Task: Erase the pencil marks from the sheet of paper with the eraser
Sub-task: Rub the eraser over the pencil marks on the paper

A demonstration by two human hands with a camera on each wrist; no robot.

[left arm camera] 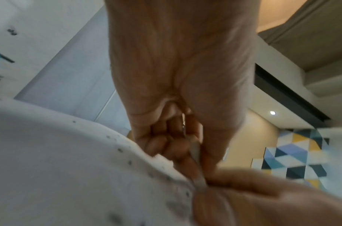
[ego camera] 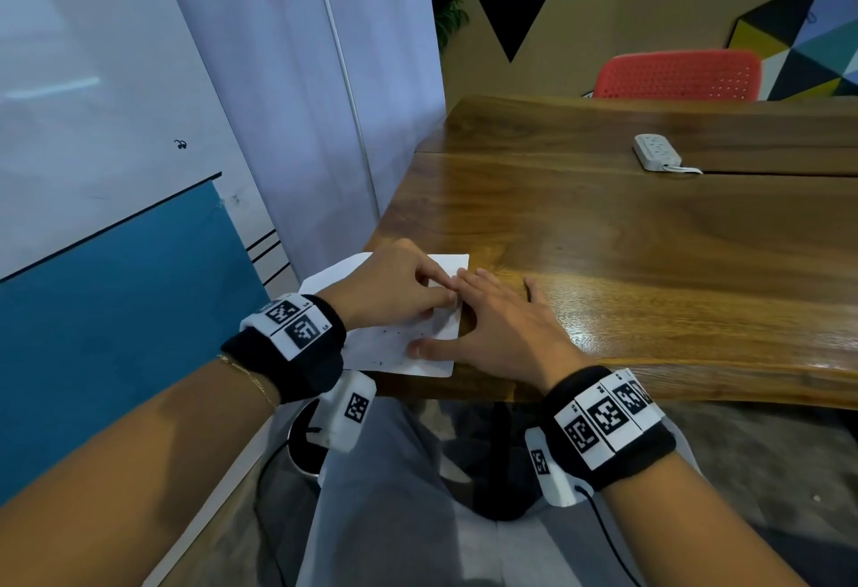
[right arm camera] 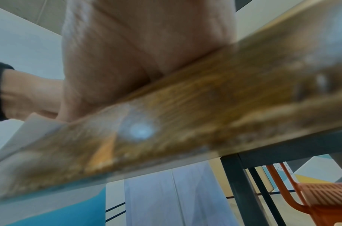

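A white sheet of paper [ego camera: 394,347] lies at the near left corner of the wooden table [ego camera: 627,261], dotted with dark eraser crumbs. My left hand [ego camera: 443,294] is over the sheet with its fingers curled. In the left wrist view it pinches a pale eraser [left arm camera: 196,152] between thumb and fingers, the tip pressed down on the paper [left arm camera: 59,168]. My right hand [ego camera: 501,331] lies flat with its fingers spread. Its thumb presses the sheet's near right part and its fingers rest at the right edge, touching my left fingertips. No pencil marks are plainly visible.
A white power strip [ego camera: 657,152] with its cable lies at the far right of the table. A red chair [ego camera: 678,75] stands behind the table. A wall with a whiteboard runs close along the left. The paper's left part overhangs the table corner.
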